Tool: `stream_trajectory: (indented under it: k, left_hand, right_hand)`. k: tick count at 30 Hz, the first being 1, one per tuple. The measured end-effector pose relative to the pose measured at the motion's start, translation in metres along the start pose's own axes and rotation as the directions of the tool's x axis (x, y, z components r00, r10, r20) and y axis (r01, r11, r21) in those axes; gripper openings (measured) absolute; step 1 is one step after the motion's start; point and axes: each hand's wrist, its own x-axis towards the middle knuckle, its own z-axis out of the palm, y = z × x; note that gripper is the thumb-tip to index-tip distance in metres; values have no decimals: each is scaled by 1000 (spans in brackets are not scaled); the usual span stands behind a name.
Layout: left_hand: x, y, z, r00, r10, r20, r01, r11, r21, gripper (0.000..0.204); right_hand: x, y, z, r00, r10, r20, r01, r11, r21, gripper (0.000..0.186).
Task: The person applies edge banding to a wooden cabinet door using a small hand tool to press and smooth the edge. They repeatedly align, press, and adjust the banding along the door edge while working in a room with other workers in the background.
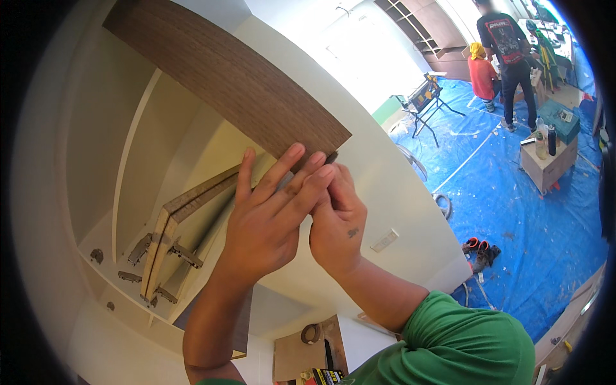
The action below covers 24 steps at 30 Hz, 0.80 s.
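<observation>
A brown wood-grain board (231, 80) slants across the upper middle, along the front of a pale cabinet. My left hand (263, 221) lies at its lower right end, fingers stretched out and the tips against the edge. Right beside it, my right hand (340, 221) is closed with thumb and fingers pinched together near the board's corner. A small dark tip (331, 157) pokes out above those fingers; the rest of it is hidden. Behind my left hand, two door panels (168, 221) lean inside the cabinet, with metal hinges (186, 255) on them.
Blue sheeting (475, 173) covers the floor at the right. On it stand a saw on a folding stand (423, 96), a wooden box (545, 160) with bottles, and a pair of shoes (484, 253). Several people (507, 58) are at the far right. A tape roll (310, 333) lies below.
</observation>
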Motion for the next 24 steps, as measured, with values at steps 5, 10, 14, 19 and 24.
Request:
stream_trajectory:
  k: [5,10,14,19,24]
  left_hand:
    - [8,3,6,1000,15,-4,-15,1000,-5,52]
    - [-12,5,3,999,-12,-46,9,998,-66,47]
    - [-23,2,2,999,-14,-41,10,994,-106,46]
    - [-25,0,0,999,-14,-34,8,987,-160,47]
    - [-27,0,-2,999,-24,-23,19,980,-199,47]
  right_hand:
    - [7,-2,-11,999,33,27,-32,998,-50,55]
    - [-10,0,-12,984,11,177,-2,999,-53,64]
    - [-14,2,-11,977,46,210,-46,999,-5,64]
    - [-17,2,-10,974,27,225,-30,1000,7,64]
    - [-17,2,-12,967,75,244,-74,997,-13,64]
